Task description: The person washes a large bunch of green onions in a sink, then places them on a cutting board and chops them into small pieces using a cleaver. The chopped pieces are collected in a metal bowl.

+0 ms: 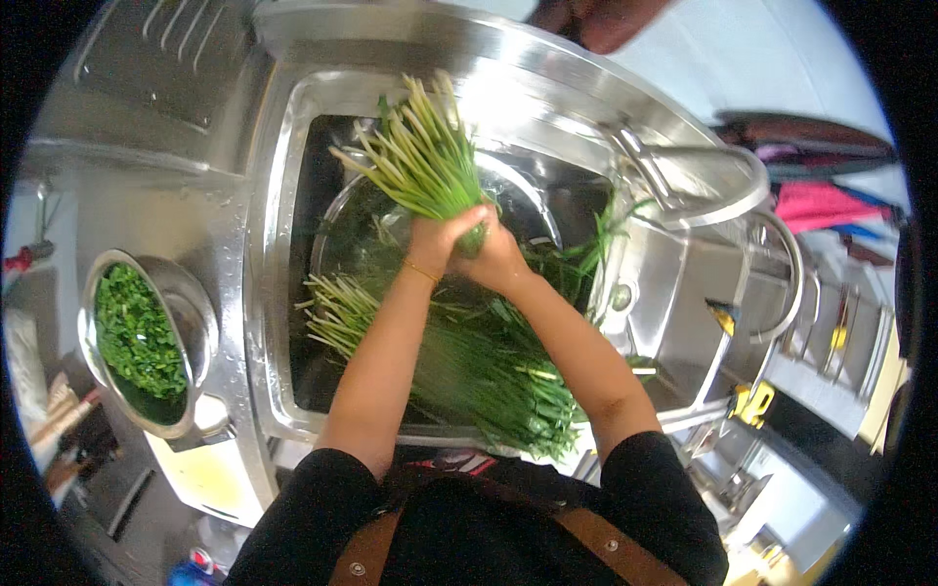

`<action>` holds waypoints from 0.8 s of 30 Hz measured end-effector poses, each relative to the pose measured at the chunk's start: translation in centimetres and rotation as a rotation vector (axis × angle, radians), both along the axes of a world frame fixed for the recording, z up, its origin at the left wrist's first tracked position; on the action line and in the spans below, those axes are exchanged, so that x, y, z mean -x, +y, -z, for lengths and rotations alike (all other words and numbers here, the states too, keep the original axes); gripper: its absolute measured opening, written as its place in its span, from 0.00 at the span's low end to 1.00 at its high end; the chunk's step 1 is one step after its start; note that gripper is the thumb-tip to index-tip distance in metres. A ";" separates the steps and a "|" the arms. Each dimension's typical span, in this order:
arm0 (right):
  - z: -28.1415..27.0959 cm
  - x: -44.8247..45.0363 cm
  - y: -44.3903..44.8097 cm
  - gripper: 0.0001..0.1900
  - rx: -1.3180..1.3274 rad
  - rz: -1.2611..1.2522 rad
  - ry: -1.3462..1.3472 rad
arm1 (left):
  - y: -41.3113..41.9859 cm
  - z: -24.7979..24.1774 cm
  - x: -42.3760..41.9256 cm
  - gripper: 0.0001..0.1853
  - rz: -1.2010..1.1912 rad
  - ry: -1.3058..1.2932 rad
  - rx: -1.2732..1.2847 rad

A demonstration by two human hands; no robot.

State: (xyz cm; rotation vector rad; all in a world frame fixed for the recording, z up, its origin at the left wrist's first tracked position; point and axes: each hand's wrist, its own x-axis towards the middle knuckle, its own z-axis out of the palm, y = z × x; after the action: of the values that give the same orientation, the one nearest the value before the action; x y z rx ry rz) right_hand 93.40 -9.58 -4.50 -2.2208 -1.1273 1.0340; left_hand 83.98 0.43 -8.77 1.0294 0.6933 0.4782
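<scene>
Both my hands grip a bundle of long green stalks with pale ends, probably garlic chives [432, 161], over a steel sink [275, 220]. My left hand [437, 234] and my right hand [498, 253] are pressed close together around the green part, with the pale ends fanned out beyond them. Beneath is a large round metal bowl [549, 209] standing in the sink, its contents partly hidden by my hands and arms. More of the same greens [462, 359] lie in a heap at the near side, under my forearms.
A metal bowl of chopped greens [139, 329] sits on the steel counter [220, 293] at the left. A curved faucet [733, 212] reaches over the sink's right side, beside a smaller basin [703, 271]. A yellow-handled object [753, 403] is at the lower right.
</scene>
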 end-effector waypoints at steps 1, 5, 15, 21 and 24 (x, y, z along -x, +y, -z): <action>-1.8 0.1 0.3 0.54 -0.057 0.027 0.023 | 0.5 -5.0 -0.4 0.19 -0.051 -0.028 0.001; -13.2 0.8 2.8 0.51 -0.315 0.040 -0.057 | 3.5 -15.7 -0.4 0.21 -0.146 -0.207 0.013; -19.0 2.5 0.4 0.42 -0.722 0.070 0.023 | 4.3 -25.6 1.5 0.09 -0.148 -0.397 -0.081; -14.3 0.9 -4.5 0.39 -0.753 -0.044 -0.249 | 6.5 -26.4 4.4 0.14 -0.200 -0.501 0.077; -10.8 -2.1 -8.0 0.37 -0.390 -0.041 -0.250 | 6.8 -23.8 5.1 0.13 -0.194 -0.496 0.148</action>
State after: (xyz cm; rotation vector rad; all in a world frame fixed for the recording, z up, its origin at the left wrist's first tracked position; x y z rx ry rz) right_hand 95.50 -17.57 6.34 -2.0503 -1.3534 0.5013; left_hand 78.85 7.18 14.98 0.6673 0.3768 0.8053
